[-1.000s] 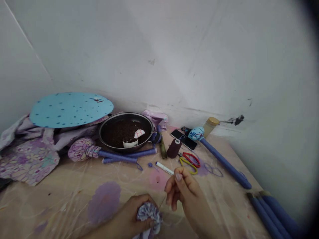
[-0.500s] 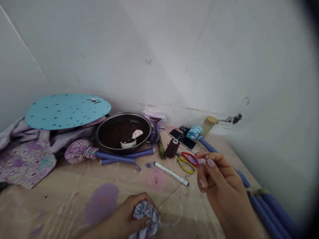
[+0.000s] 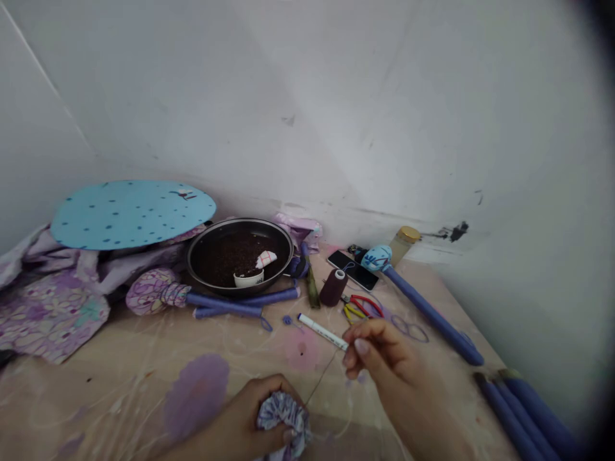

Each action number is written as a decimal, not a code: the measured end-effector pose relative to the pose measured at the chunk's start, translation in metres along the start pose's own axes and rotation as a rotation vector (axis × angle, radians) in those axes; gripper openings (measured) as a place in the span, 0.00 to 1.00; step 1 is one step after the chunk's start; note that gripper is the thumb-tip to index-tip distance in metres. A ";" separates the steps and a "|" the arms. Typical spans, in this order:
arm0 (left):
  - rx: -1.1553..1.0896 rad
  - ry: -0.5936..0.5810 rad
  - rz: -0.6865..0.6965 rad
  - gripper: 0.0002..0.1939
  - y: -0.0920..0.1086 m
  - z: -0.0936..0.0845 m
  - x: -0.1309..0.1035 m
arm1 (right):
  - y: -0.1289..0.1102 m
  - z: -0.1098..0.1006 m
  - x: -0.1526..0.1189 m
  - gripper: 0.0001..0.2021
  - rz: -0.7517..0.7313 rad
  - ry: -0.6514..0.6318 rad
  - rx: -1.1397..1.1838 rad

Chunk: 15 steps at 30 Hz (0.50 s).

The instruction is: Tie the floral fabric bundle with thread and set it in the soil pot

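Note:
Near the front edge of the view, my left hand [image 3: 247,410] is closed around a bunched piece of purple-white floral fabric [image 3: 284,410], its top gathered into tight folds. A thin dark thread [image 3: 321,378] runs from this fabric up to my right hand [image 3: 382,358], which pinches its end between thumb and fingers. Whether a needle sits in that pinch cannot be made out. Just behind my right fingertips lies a white marker [image 3: 321,331] with a blue cap, partly covered by them. Red and yellow-handled pliers [image 3: 366,306] lie beyond the hand.
A dark pan [image 3: 218,256] of brown crumbly material stands at the back, beside a thread cone [image 3: 334,287], a phone [image 3: 342,261] and a jar [image 3: 404,243]. Purple-wrapped sticks [image 3: 432,314] lie right. Floral cloth [image 3: 57,314] and a blue oval board [image 3: 129,214] are left.
My right hand has moved left and down, toward the fabric, and now overlaps the marker's end. The pliers' handles are less covered on the right. My left hand keeps its hold.

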State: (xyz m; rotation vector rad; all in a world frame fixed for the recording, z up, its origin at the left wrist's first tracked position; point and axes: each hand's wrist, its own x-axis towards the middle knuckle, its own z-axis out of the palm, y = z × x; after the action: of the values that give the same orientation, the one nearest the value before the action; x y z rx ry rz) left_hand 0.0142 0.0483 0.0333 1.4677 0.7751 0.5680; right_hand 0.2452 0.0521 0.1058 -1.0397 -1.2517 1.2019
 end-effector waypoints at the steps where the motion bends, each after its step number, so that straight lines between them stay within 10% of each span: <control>1: 0.016 0.006 0.007 0.14 0.000 0.000 0.000 | 0.008 0.003 -0.005 0.06 0.053 -0.062 -0.019; 4: 0.051 0.013 0.019 0.13 0.000 0.001 0.000 | 0.032 0.013 -0.018 0.06 0.106 -0.182 -0.105; 15: 0.067 0.063 0.217 0.11 -0.001 0.002 0.005 | 0.070 0.021 -0.041 0.13 -0.406 -0.258 -0.904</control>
State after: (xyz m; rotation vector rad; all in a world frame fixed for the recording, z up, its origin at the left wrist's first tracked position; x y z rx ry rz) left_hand 0.0187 0.0507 0.0311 1.6134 0.6934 0.7614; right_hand 0.2212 0.0182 0.0335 -1.1779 -2.1827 0.4304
